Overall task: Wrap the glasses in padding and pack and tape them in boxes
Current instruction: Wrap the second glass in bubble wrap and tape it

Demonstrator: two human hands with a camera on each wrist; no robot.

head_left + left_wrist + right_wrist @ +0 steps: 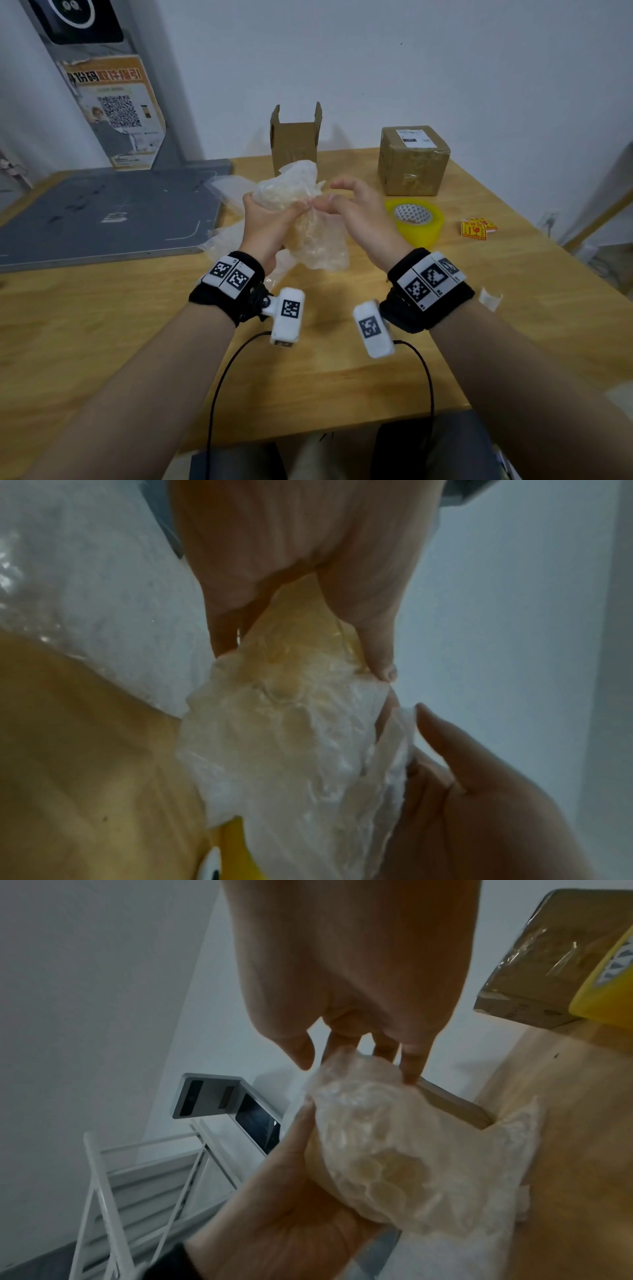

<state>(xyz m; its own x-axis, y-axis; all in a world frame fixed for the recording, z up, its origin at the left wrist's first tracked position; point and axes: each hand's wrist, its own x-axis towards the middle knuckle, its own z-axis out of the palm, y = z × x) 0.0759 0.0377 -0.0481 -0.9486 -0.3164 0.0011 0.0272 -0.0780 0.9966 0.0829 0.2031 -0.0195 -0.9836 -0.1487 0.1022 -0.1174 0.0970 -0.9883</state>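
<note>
Above the wooden table [342,359], in the head view, my left hand [265,228] is wrapped around a bundle of bubble padding [294,195], fingers and thumb curled round it so it hangs clear of the tabletop. My right hand [356,219] meets the bundle from the other side, thumb and forefinger pinching a fold of the wrap, the other fingers loosely curled above. Whatever is inside the padding is too veiled to make out. Beyond my grip stands an open cardboard box [294,140], flaps up; beyond my right hand sits a taped box [412,161], with a yellow tape roll [416,219] just beside that hand and red stickers [476,228] farther out. Loose padding sheets [229,188] lie under and past my left hand.

From the left wrist, my thumb and fingers clamp the crumpled padding [284,723], my right hand [479,804] touching its edge.

From the right wrist, my fingertips [411,1066] press the top of the bundle [387,1145], cradled by my left palm [281,1218].
</note>
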